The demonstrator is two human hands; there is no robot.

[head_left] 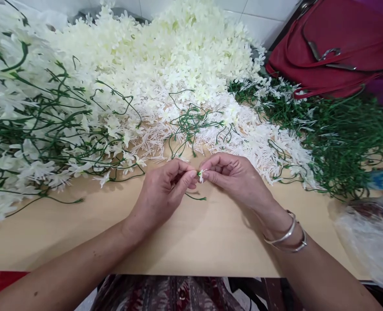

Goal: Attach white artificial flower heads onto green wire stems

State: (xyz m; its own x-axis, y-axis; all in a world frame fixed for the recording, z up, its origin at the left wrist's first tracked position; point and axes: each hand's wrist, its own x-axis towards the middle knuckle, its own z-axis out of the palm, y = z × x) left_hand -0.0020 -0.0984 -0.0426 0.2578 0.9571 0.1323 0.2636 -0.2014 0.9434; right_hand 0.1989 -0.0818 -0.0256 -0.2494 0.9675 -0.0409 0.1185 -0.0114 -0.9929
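Observation:
My left hand (170, 185) pinches a thin green plastic stem (196, 198) just above the tabletop; the stem's lower end sticks out below my fingers. Against the tip of that stem, my right hand (235, 177) holds a small white artificial flower (200, 176) between thumb and forefinger. The fingertips of both hands nearly meet at the flower, partly hiding where it joins the stem. Right behind the hands lies a loose bunch of green stems (191, 123) on a spread of white stamen-like pieces (252, 138).
A large heap of white petals (191, 47) stands at the back. Flowers on green stems (39, 129) pile up at the left. Green stems (346, 134) are massed at the right, near a red handbag (340, 43) and a clear plastic bag (372, 237). The wooden tabletop (191, 246) ends before my lap.

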